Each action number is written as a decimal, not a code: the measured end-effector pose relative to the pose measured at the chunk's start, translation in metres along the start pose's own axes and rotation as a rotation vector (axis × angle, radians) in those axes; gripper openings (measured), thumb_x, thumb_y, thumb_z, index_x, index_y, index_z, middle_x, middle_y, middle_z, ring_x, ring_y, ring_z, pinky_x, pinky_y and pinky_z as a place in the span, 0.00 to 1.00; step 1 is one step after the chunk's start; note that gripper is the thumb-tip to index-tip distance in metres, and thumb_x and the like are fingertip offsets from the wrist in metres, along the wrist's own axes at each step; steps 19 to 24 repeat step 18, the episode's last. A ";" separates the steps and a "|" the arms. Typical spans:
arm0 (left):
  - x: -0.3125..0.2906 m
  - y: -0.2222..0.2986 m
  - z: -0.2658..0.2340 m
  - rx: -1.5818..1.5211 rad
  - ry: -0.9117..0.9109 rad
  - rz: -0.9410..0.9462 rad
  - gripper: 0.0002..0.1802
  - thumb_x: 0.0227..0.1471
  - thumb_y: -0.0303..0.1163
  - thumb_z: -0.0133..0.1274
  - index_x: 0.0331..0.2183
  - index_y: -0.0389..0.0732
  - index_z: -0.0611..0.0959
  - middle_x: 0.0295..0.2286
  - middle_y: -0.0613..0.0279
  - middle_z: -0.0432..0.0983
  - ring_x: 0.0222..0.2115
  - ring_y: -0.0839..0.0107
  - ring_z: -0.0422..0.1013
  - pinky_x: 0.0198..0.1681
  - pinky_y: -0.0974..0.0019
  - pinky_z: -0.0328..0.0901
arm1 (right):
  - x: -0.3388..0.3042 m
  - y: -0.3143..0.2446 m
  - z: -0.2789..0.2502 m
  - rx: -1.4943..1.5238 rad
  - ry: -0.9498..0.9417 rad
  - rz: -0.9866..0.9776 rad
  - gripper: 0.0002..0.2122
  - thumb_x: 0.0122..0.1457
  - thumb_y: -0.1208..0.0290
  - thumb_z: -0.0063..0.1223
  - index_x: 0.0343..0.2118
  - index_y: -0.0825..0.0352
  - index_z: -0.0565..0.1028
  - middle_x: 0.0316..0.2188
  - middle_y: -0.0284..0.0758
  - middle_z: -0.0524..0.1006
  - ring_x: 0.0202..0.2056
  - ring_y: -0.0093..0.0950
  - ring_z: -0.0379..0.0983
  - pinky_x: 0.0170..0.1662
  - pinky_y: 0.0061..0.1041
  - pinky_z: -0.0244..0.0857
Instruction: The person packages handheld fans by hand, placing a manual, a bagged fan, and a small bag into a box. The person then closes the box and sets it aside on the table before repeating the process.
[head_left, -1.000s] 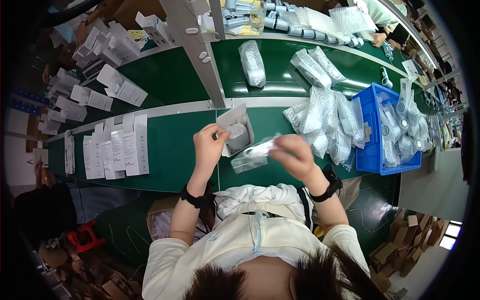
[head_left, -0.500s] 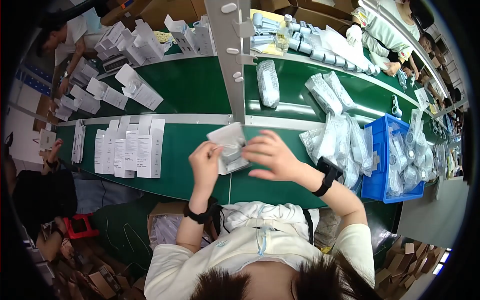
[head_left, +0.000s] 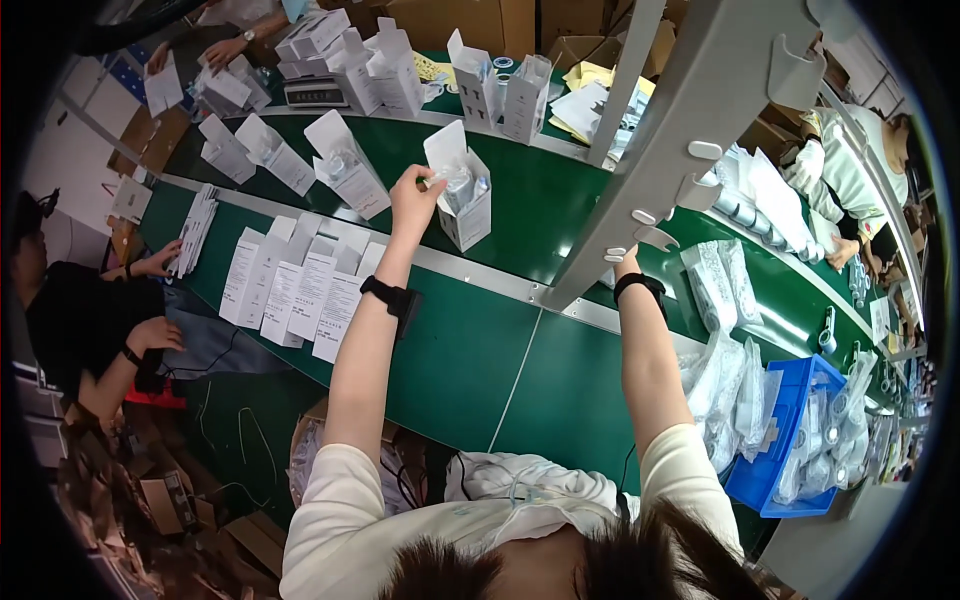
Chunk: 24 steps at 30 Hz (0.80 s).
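My left hand (head_left: 412, 200) is closed at the left edge of an open white box (head_left: 466, 222), fingertips pinched by its raised flap. The box stands upright on the green conveyor belt, with a clear plastic-wrapped item showing in its mouth. My right arm stretches forward to the grey metal post; only a little of my right hand (head_left: 627, 264) shows there, and the post hides its fingers. What it touches, if anything, cannot be seen. Left of my left hand, several more open white boxes (head_left: 352, 182) stand in a row on the belt.
Folded white cartons (head_left: 335, 312) lie on the table at left. A blue crate (head_left: 768, 482) of bagged parts stands at right, beside bubble-wrapped packets (head_left: 712, 285). The slanting post (head_left: 655, 170) rises between my hands. A person in black (head_left: 85, 300) sits at left; others work beyond the belt.
The white box has gone from in front of me up onto the belt with my left hand. My right hand has let go of the box area and reached forward behind the post. The view has shifted left.
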<state>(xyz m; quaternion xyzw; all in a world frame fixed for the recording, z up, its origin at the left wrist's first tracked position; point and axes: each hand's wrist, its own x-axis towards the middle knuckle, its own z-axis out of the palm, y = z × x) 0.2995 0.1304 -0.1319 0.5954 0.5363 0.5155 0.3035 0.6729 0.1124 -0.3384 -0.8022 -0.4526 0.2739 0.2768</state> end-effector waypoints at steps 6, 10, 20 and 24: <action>-0.042 -0.037 -0.118 0.838 -0.122 0.235 0.34 0.31 0.37 0.63 0.44 0.43 0.69 0.50 0.49 0.52 0.52 0.52 0.48 0.51 0.51 0.48 | -0.067 -0.019 -0.054 0.823 -0.078 -0.027 0.35 0.44 0.81 0.49 0.55 0.62 0.47 0.44 0.44 0.65 0.40 0.35 0.68 0.38 0.32 0.67; -0.088 -0.071 -0.184 1.208 -0.400 0.010 0.24 0.28 0.39 0.64 0.33 0.42 0.78 0.50 0.49 0.51 0.54 0.50 0.40 0.50 0.41 0.43 | -0.200 -0.123 -0.127 1.259 -0.156 0.129 0.33 0.44 0.86 0.45 0.55 0.62 0.49 0.42 0.40 0.66 0.37 0.31 0.69 0.36 0.27 0.68; -0.155 0.030 -0.104 0.385 -0.400 0.038 0.18 0.26 0.38 0.64 0.25 0.40 0.81 0.53 0.55 0.48 0.55 0.52 0.40 0.51 0.39 0.42 | -0.325 -0.078 -0.163 1.642 -0.294 0.346 0.31 0.46 0.78 0.51 0.54 0.58 0.52 0.42 0.38 0.66 0.37 0.37 0.69 0.35 0.33 0.69; -0.155 0.030 -0.104 0.385 -0.400 0.038 0.18 0.26 0.38 0.64 0.25 0.40 0.81 0.53 0.55 0.48 0.55 0.52 0.40 0.51 0.39 0.42 | -0.325 -0.078 -0.163 1.642 -0.294 0.346 0.31 0.46 0.78 0.51 0.54 0.58 0.52 0.42 0.38 0.66 0.37 0.37 0.69 0.35 0.33 0.69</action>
